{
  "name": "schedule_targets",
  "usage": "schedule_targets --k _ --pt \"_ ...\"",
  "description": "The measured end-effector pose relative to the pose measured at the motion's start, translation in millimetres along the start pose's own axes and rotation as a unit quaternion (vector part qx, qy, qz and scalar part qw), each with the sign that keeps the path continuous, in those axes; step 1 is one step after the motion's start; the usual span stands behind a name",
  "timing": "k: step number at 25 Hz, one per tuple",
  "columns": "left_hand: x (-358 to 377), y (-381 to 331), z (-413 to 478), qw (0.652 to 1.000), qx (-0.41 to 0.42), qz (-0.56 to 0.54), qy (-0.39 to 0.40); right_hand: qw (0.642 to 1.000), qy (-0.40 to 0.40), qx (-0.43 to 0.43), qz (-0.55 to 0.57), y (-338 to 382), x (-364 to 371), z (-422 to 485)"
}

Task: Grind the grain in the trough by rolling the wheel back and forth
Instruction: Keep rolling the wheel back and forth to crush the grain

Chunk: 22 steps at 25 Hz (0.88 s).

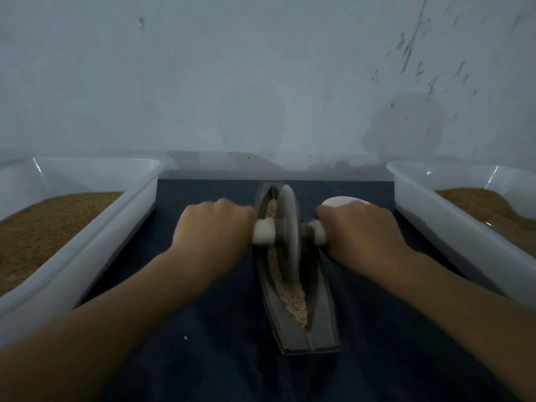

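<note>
Trough [324, 320]: dark grey, boat-shaped, long axis running straight away from the viewer, centred in view. It lies flat on a dark blue cloth [203, 329].

Grain [293, 300]: pale and coarse, lying along the trough channel. The thickest band is on the near side of the wheel, and a smaller patch shows beyond it toward the far tip.

Wheel [288, 224]: grey disc, upright on its edge in the channel, sitting in the far half of the trough. An axle passes through its centre, with a white handle [262, 232] to the left and a second white handle [320, 232] to the right. A short brown section of axle shows between the disc and the right one.

Hands: the left hand [214, 227] is curled over the left handle and the right hand [359, 230] over the right handle, knuckles up. They are apart, one on each side of the disc, with both forearms reaching in from the near edge.

White rounded object [345, 201]: just behind the right hand and partly hidden. Cannot tell what it is.

Left white plastic tub [95, 248]: beside the cloth, holds brown granular material [43, 224].

Right white plastic tub [452, 242]: on the opposite side, holds a heap of similar brown material [487, 204].

Small white speck [185, 338] on the cloth, left of the trough's near end.

Behind: pale bluish wall [261, 82], with dark scuff marks at upper right.
</note>
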State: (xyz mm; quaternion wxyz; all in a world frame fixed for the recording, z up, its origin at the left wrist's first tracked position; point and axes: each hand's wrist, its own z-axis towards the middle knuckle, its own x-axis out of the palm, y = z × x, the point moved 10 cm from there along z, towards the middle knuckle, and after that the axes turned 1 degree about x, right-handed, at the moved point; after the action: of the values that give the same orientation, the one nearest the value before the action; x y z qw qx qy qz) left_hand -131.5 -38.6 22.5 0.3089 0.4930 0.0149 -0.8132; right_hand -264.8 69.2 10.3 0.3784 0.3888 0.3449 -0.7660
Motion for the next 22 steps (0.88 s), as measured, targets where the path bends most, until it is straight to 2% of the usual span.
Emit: schedule_targets --k 3,4,6,8,10,12,14,17,19,20,22 --pt "-34 -5 -37 0.994 0.063 -0.011 -0.085 0.991 -0.118 -0.051 -0.025 7 -42 -41" --pt "-33 -4 -36 0.994 0.067 -0.02 -0.084 0.99 -0.128 -0.055 -0.02 5 -47 -44" --pt "-15 -2 -23 0.999 0.037 -0.001 -0.026 0.996 -0.08 -0.045 -0.017 5 -30 -33" --pt "11 3 2 1.0 -0.012 0.02 0.009 0.999 -0.038 0.001 -0.023 1 -4 -3" --pt "24 10 33 0.998 -0.041 0.007 0.044 0.999 -0.005 0.051 -0.005 -6 9 30" --pt "29 14 43 0.995 -0.051 -0.015 0.085 0.998 0.018 0.059 0.018 -9 12 43" --pt "16 10 24 0.996 -0.038 -0.014 0.074 0.999 0.022 0.033 0.014 -5 4 24" --pt "-19 -5 -23 0.999 0.023 -0.008 -0.029 0.996 -0.076 -0.032 -0.017 8 -29 -30" --pt "-42 -7 -36 0.994 0.05 -0.006 -0.094 0.994 -0.104 -0.043 -0.003 8 -42 -47" --pt "-40 -6 -32 0.995 0.044 -0.005 -0.084 0.995 -0.096 -0.034 -0.004 6 -39 -46" --pt "-13 -6 -18 1.0 0.017 0.015 -0.01 0.998 -0.055 -0.011 -0.027 5 -23 -28"
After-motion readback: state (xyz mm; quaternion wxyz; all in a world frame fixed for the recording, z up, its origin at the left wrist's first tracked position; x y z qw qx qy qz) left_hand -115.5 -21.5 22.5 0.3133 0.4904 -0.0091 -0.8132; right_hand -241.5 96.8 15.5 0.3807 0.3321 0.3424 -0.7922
